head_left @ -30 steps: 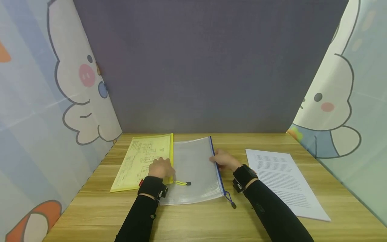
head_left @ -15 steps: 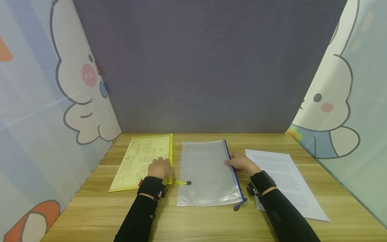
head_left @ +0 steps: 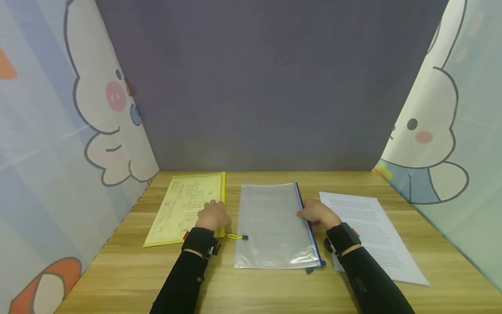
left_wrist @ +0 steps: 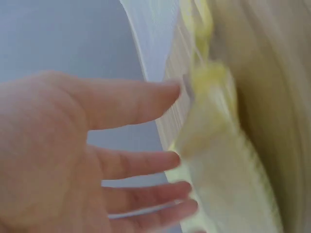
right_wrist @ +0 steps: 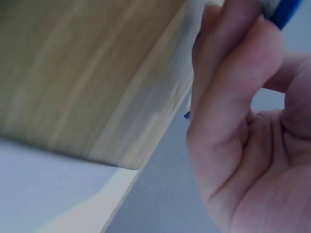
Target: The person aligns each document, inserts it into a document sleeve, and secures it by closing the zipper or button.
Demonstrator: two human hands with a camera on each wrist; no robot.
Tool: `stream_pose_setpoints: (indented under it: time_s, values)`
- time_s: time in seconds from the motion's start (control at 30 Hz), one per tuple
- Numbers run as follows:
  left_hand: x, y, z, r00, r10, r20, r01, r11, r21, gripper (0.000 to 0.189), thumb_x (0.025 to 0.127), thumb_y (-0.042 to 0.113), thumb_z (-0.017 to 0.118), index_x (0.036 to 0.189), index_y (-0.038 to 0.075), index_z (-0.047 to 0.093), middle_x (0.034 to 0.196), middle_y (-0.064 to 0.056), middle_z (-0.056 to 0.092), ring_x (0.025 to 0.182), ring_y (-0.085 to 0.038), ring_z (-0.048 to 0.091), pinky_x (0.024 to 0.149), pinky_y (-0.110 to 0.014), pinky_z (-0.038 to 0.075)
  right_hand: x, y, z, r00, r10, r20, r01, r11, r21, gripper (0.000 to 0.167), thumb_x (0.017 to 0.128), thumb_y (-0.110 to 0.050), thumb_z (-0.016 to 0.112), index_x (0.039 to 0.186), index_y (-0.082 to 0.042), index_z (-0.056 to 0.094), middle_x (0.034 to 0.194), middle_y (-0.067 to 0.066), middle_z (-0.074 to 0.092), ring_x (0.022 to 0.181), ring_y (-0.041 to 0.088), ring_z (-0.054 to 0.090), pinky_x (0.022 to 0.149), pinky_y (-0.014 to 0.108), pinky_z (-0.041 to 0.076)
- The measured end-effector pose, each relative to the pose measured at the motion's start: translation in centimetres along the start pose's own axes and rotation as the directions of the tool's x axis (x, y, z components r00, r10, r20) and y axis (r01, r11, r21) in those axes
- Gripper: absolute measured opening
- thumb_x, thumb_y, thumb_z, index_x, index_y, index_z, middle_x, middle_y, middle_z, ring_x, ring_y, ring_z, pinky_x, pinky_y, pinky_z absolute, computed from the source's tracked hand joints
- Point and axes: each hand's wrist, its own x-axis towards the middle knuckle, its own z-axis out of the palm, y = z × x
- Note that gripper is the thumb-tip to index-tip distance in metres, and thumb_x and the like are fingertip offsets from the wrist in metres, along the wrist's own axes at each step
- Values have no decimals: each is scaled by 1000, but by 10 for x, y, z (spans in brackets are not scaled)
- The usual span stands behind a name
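Observation:
A clear zip pouch (head_left: 270,226) with a blue zipper edge lies mid-table in the head view. My right hand (head_left: 315,212) pinches that edge; in the right wrist view curled fingers (right_wrist: 228,92) meet the blue zipper strip (right_wrist: 285,13). To the left lies a yellow zip pouch (head_left: 196,185) with a sheet of line drawings inside. My left hand (head_left: 213,215) is at its right edge. In the left wrist view, the left hand's fingers (left_wrist: 141,162) are straight and its thumb stands apart, with the blurred yellow pouch (left_wrist: 218,179) at the fingertips.
A stack of printed paper (head_left: 368,235) lies on the right, partly under the right forearm. A yellow cord pull (head_left: 235,237) reaches toward the clear pouch. A dark panel (head_left: 262,87) rises behind the wooden table (head_left: 251,292), with patterned cloth on both sides.
My right hand has drawn the clear pouch to the right, out from beside the yellow one, and now moves it little. The left hand has stayed near the yellow pouch's edge.

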Motion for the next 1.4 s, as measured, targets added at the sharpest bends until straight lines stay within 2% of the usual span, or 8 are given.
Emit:
stream_pose_setpoints:
  time_s: [0.13,0.3,0.4,0.6,0.77,0.87,1.1,1.4]
  values:
    - [5,7,3,995,100,8,-98,985,-139,42,93,23,67,121,-8,63,114,-24,60,105,-41,58,85,-54,51,-1,-3,-1,1000,-9,-5,9,1000,13,27,97,-13,65,112,9,60,84,14,65,65,22,66,51,32,57]
    - [8,14,10,983,170,61,-140,929,-343,28,99,25,65,98,-3,64,88,-10,59,76,-24,56,65,-37,47,-1,-2,1,1000,1,-4,-1,999,35,21,97,-13,65,105,6,63,80,13,65,61,20,64,50,31,56]
    - [7,17,12,986,153,69,-112,906,-408,31,99,27,63,93,-3,63,82,-9,57,70,-21,54,62,-34,46,-1,-2,1,1000,4,-11,-4,1000,30,19,97,-14,66,102,4,64,78,12,65,59,19,63,48,29,55]
    - [1,15,11,993,62,97,9,799,-601,55,99,28,65,133,-13,52,108,-20,61,85,-28,64,80,-44,57,1,-1,3,1000,1,-25,-1,1000,1,23,96,-13,66,108,7,64,80,13,65,59,20,63,46,26,51]
    - [2,12,15,985,73,156,61,697,-714,29,97,16,66,110,-9,58,88,-12,56,75,-22,58,71,-34,58,0,-1,3,1000,-6,-26,5,1000,-17,25,96,-13,66,111,6,64,82,12,64,60,20,62,46,26,50]
    - [4,13,17,980,111,163,37,709,-704,19,95,8,66,105,-7,61,81,-8,55,67,-19,55,62,-28,53,-1,-1,3,1000,-10,-28,10,1000,-13,21,96,-14,67,106,4,65,82,12,64,61,21,63,48,27,51]
    - [9,14,14,980,186,63,-84,688,-721,58,90,-4,59,146,-6,43,86,-12,64,58,-17,51,56,-28,44,-4,-8,-5,996,-59,-63,61,998,24,19,97,-14,66,96,4,60,83,13,66,65,22,67,56,34,58]
    - [13,15,-6,980,146,-131,-195,645,-739,55,96,1,56,150,-3,42,112,-20,67,89,-26,68,73,-38,57,-9,-17,-22,982,-120,-143,134,987,88,29,101,-17,61,109,9,53,85,16,62,61,20,63,57,37,60]
